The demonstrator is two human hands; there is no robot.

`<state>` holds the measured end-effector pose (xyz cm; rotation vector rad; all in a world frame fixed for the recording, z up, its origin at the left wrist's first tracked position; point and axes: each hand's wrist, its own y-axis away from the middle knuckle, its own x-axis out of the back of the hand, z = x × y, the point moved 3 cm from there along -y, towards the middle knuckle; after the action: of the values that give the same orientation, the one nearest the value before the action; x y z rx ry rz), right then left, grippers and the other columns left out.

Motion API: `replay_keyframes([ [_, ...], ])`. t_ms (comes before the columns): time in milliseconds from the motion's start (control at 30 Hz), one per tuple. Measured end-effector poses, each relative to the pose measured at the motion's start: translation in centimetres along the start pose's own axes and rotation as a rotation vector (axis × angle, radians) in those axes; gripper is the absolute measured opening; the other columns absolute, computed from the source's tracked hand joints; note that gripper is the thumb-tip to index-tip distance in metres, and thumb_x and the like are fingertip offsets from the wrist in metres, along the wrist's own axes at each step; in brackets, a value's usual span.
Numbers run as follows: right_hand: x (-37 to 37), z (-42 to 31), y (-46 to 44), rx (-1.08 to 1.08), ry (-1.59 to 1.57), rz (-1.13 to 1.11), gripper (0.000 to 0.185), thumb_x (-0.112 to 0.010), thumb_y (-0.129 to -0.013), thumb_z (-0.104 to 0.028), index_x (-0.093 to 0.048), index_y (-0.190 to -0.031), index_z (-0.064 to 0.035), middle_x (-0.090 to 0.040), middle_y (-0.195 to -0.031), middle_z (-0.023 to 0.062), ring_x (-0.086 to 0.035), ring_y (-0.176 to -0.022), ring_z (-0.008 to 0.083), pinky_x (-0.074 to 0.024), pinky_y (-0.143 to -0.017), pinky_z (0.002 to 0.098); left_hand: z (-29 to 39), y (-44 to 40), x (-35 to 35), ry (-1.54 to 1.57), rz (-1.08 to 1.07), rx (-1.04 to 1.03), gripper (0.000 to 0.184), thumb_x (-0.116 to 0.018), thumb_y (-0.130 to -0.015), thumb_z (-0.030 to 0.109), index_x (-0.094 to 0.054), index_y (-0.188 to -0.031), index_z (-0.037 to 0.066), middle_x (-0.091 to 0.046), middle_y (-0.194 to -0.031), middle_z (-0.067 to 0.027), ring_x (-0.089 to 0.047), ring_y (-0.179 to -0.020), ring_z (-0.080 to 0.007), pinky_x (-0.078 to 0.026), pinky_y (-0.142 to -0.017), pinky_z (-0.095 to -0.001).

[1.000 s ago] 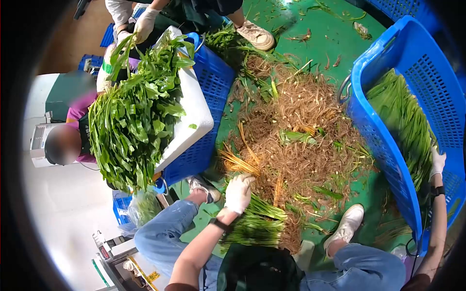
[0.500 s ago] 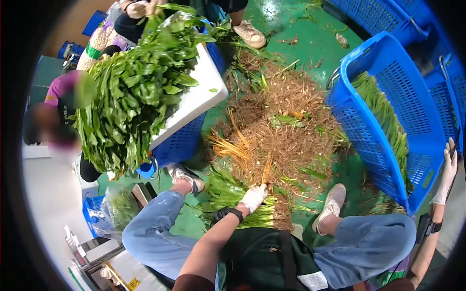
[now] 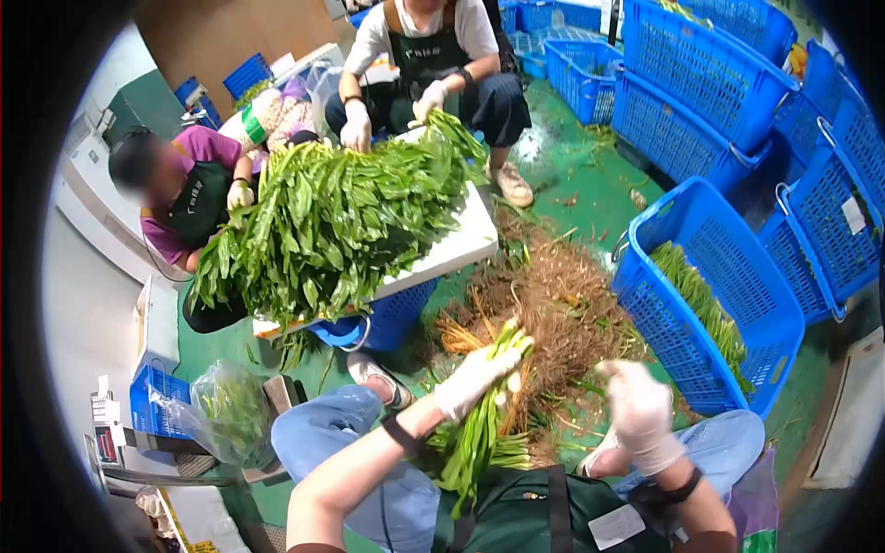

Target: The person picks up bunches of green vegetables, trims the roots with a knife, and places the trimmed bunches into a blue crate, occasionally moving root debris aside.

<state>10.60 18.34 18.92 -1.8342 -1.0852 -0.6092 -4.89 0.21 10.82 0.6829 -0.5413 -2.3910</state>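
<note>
Wrapped round a bunch of leafy greens (image 3: 477, 441), my left hand (image 3: 475, 380) wears a white glove; the pale stem ends point up and right. My right hand (image 3: 638, 410), also gloved, is raised to the right of the bunch with its fingers curled; what it holds, if anything, is too small to tell. Below the held bunch lie more greens (image 3: 512, 452) near my lap. Beyond my hands a pile of brown roots (image 3: 562, 304) covers the floor, with yellow strips (image 3: 458, 336) at its left edge.
A blue basket (image 3: 636, 286) with greens (image 3: 705, 309) stands at the right. A white foam box lid (image 3: 452, 244) heaped with leaves (image 3: 341, 221) rests on another blue basket (image 3: 396, 318). Two people (image 3: 442, 55) (image 3: 198, 184) sit beyond it. Stacked baskets (image 3: 701, 64) stand at the back right.
My left hand has lifted a bunch of greens off the floor. My right hand has come from the blue basket's far side to near the bunch. The view has tilted up.
</note>
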Motion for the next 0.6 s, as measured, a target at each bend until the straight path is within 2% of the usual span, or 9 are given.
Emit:
replay_keyframes([
  [67, -3.7, -0.9, 1.6, -0.034, -0.118, 0.019, 0.016, -0.059, -0.087, -0.005, -0.064, -0.102, -0.0069, -0.067, -0.091, 0.0112, -0.066, -0.068, 0.0261, -0.0540, -0.059, 0.0342, -1.2, 1.7, -1.0, -0.006, 0.025, 0.009, 0.037, -0.057, -0.096, 0.030, -0.053, -0.126, 0.009, -0.063, -0.075, -0.0036, -0.054, -0.051, -0.0094, -0.043, -0.046, -0.0217],
  [200, -7.3, -1.0, 3.3, -0.035, -0.009, -0.047, 0.019, -0.059, -0.089, -0.010, -0.060, -0.108, -0.0083, -0.064, -0.085, 0.0111, -0.066, -0.067, 0.0279, -0.0527, -0.057, 0.0365, -2.6, 3.1, -2.8, 0.027, 0.091, -0.026, 0.026, -0.057, -0.097, 0.031, -0.059, -0.105, 0.006, -0.059, -0.065, -0.0022, -0.051, -0.048, -0.0092, -0.041, -0.045, -0.0218],
  [400, -7.5, -0.4, 4.1, -0.052, 0.109, -0.115, 0.021, -0.057, -0.088, -0.013, -0.058, -0.109, -0.0084, -0.063, -0.082, 0.0114, -0.064, -0.065, 0.0295, -0.0513, -0.055, 0.0381, -3.6, 3.0, -3.4, 0.004, 0.033, -0.057, 0.031, -0.055, -0.097, 0.034, -0.059, -0.104, 0.005, -0.054, -0.061, 0.0001, -0.046, -0.045, -0.0081, -0.038, -0.044, -0.0226],
  [467, -8.7, 0.7, 5.0, -0.080, 0.103, -0.118, 0.022, -0.057, -0.087, -0.011, -0.058, -0.109, -0.0080, -0.063, -0.082, 0.0123, -0.064, -0.066, 0.0307, -0.0515, -0.056, 0.0392, -4.1, 2.8, -3.8, 0.105, -0.077, -0.070, 0.036, -0.055, -0.097, 0.038, -0.058, -0.106, 0.004, -0.052, -0.060, 0.0009, -0.045, -0.045, -0.0081, -0.039, -0.045, -0.0234],
  [533, -12.9, 4.4, 8.2, -0.238, 0.035, -0.184, 0.020, -0.054, -0.087, -0.011, -0.058, -0.105, -0.0061, -0.065, -0.087, 0.0157, -0.065, -0.068, 0.0345, -0.0514, -0.060, 0.0441, -4.1, 3.0, -4.3, 0.115, -0.094, -0.079, 0.039, -0.055, -0.097, 0.040, -0.057, -0.109, 0.003, -0.050, -0.060, 0.0010, -0.045, -0.045, -0.0084, -0.039, -0.045, -0.0242],
  [567, -16.1, 8.8, 11.4, -0.452, 0.091, -0.519, 0.019, -0.049, -0.087, -0.012, -0.058, -0.103, -0.0072, -0.067, -0.088, 0.0185, -0.065, -0.072, 0.0377, -0.0506, -0.064, 0.0491, -3.6, 3.1, -4.4, 0.163, -0.123, -0.090, 0.040, -0.055, -0.096, 0.041, -0.057, -0.110, 0.003, -0.050, -0.060, 0.0005, -0.045, -0.045, -0.0084, -0.040, -0.046, -0.0246],
  [600, -18.2, 11.9, 14.9, -0.525, 0.121, -0.485, 0.018, -0.047, -0.091, -0.019, -0.059, -0.101, -0.0100, -0.067, -0.084, 0.0189, -0.065, -0.074, 0.0385, -0.0502, -0.066, 0.0510, -2.9, 3.4, -4.2, 0.202, -0.148, -0.097, 0.041, -0.056, -0.096, 0.041, -0.056, -0.112, 0.003, -0.050, -0.061, 0.0000, -0.045, -0.046, -0.0084, -0.040, -0.046, -0.0251],
])
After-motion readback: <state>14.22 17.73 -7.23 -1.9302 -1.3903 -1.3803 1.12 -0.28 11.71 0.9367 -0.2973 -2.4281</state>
